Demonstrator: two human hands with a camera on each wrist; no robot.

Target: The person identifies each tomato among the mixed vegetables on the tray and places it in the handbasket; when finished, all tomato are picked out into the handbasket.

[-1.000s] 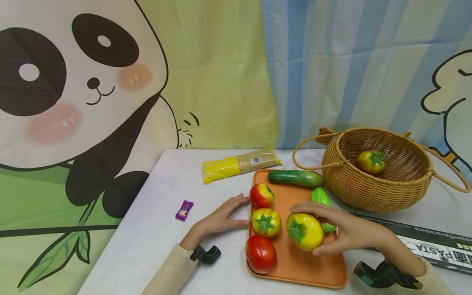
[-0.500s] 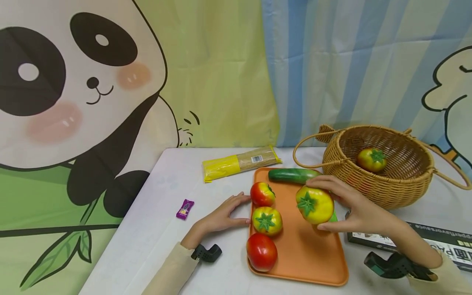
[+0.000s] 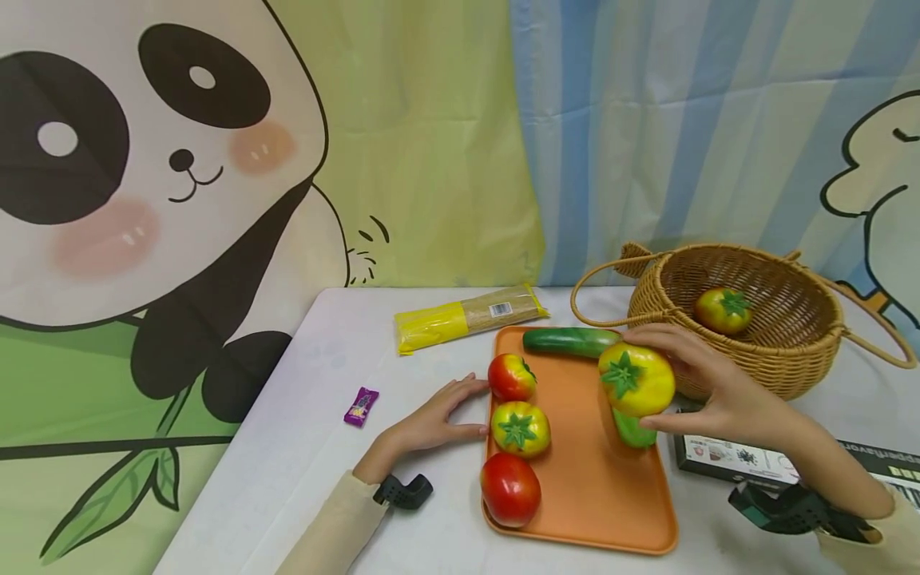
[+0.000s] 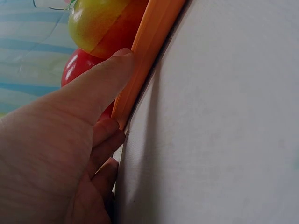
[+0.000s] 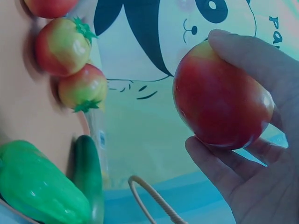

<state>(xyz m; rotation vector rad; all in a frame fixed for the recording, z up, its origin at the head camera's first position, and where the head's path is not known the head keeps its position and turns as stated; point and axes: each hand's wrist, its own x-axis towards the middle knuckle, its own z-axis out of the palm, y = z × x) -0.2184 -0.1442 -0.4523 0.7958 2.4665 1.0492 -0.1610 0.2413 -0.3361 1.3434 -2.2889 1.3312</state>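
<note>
My right hand [image 3: 707,391] grips a yellow tomato [image 3: 636,380] with a green star-shaped top, held up over the right side of the orange tray [image 3: 575,511]. In the right wrist view the underside of this tomato [image 5: 224,98] is red. My left hand [image 3: 438,419] touches the tray's left rim with its thumb and fingertips, also seen in the left wrist view. Along that rim sit a red-yellow tomato [image 3: 512,377], a yellow tomato [image 3: 521,429] and a red one [image 3: 510,489]. A cucumber [image 3: 568,342] lies at the back, and a green pepper [image 5: 42,182] is partly hidden below the held tomato.
A wicker basket [image 3: 740,363] with a tomato [image 3: 722,311] inside stands behind my right hand. A pasta box [image 3: 733,459] lies right of the tray under my forearm. A yellow noodle packet [image 3: 470,318] and a purple sachet [image 3: 361,406] lie on the table.
My right hand has carried the yellow tomato away from the tray's middle, rightward and back towards the basket. My left hand has stayed at the tray's left rim.
</note>
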